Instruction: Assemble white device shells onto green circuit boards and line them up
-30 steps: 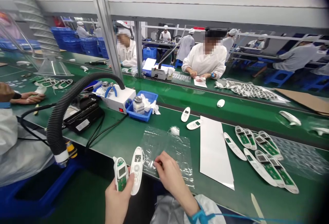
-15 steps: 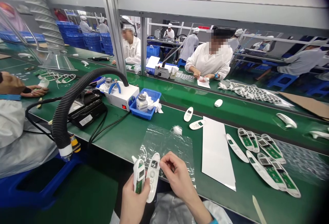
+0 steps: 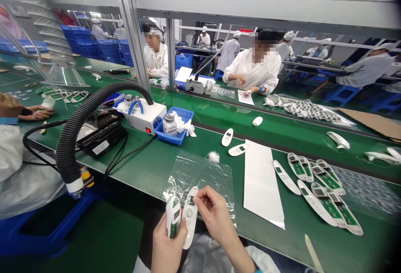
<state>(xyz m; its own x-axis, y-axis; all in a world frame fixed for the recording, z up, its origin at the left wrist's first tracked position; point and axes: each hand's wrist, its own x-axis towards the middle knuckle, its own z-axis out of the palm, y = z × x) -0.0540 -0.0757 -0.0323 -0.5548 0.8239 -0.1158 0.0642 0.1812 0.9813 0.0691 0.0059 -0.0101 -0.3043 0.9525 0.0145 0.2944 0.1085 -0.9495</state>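
My left hand [image 3: 169,243] is closed around a white handheld device body [image 3: 173,218], which has a narrow tip, a small display and a green circuit board. A long white front cover [image 3: 189,218] with a window and round button areas is held beside it, at the left thumb. My right hand [image 3: 213,210] has its thumb and forefinger pinched together at the cover's upper right edge, by the window. Whatever is between those fingertips is too small to tell. Behind both hands lies a clear plastic sheet [image 3: 200,174] with a small heap of white bits [image 3: 214,157].
Right of my hands lie a white paper sheet [image 3: 263,189] and several open device halves with circuit boards [image 3: 328,208]. A blue tray [image 3: 175,138] holds a jar. A black hose [image 3: 67,147] arches at left. White parts [image 3: 338,140] sit on the green belt; co-workers sit opposite.
The view has shifted slightly. My right fingertips remain at the cover's upper edge, and the device body is turned a little. White parts on the belt have moved left.
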